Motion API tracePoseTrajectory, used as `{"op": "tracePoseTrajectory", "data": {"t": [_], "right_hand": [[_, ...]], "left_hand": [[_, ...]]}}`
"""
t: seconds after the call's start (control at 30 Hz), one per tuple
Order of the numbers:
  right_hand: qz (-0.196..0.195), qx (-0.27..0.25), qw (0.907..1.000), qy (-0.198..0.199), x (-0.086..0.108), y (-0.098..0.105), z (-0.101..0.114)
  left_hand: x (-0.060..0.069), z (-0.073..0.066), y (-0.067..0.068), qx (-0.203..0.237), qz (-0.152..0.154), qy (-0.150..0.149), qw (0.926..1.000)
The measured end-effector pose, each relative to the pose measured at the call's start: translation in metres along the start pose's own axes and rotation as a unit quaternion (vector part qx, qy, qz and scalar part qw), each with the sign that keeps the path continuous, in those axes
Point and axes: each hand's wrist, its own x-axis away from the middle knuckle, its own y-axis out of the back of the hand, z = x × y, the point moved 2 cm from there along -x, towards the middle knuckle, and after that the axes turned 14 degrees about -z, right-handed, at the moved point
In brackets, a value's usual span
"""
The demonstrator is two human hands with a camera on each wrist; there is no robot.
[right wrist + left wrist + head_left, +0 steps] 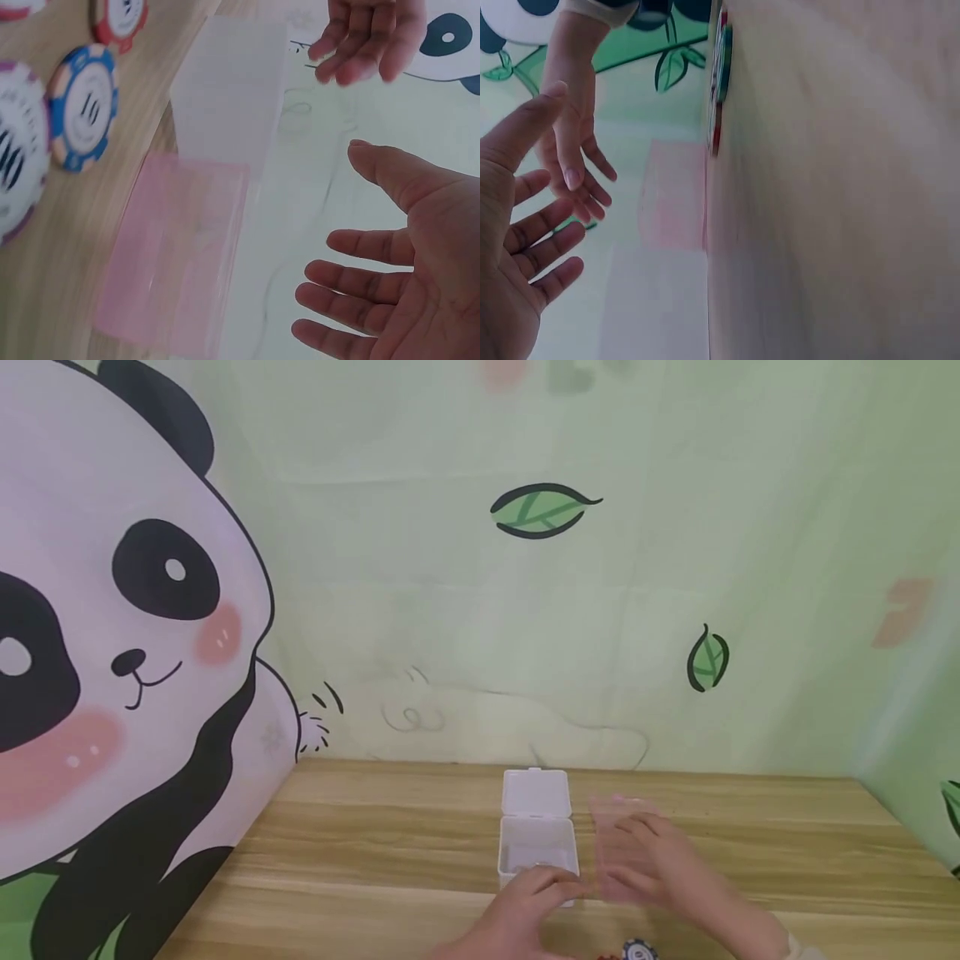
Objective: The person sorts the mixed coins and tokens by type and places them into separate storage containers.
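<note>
A white box (537, 822) stands on the table with its hinged lid (536, 792) tipped back. Directly right of it is a see-through pink container (176, 255). My left hand (521, 910) is over the near side of the white box in the head view, its fingers apart and holding nothing. In front of the pink container hovers my right hand (660, 860), also holding nothing, with fingers loosely spread in the right wrist view. Poker chips lie nearest me: a blue and white one (640, 950) and a red one (609, 957), both cut off by the lower edge.
The right wrist view shows more chips, including a blue and orange one (84, 109), a purple-edged white one (19, 154) and a red one (120, 21). Behind the wooden table (375, 827) hangs a green cloth (420, 568) printed with a panda and leaves.
</note>
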Motion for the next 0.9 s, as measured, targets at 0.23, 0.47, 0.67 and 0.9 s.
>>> {"op": "tracePoseTrajectory", "data": {"t": [0.23, 0.47, 0.67, 0.9], "right_hand": [[-0.010, 0.000, 0.9998, -0.018, 0.014, 0.002, -0.010], [0.015, -0.018, 0.9969, -0.074, 0.028, 0.001, -0.023], [0.033, -0.031, 0.9933, -0.106, 0.038, 0.000, -0.037], [0.068, -0.015, 0.9883, -0.136, 0.046, 0.000, -0.050]], "left_hand": [[0.006, -0.011, -0.010, 0.040, 0.036, 0.028, 0.9981], [0.010, -0.018, -0.018, 0.046, 0.092, 0.051, 0.9934], [0.020, -0.023, -0.026, 0.015, -0.022, -0.065, 0.9976], [0.027, -0.028, -0.032, -0.002, -0.001, -0.076, 0.9971]]}}
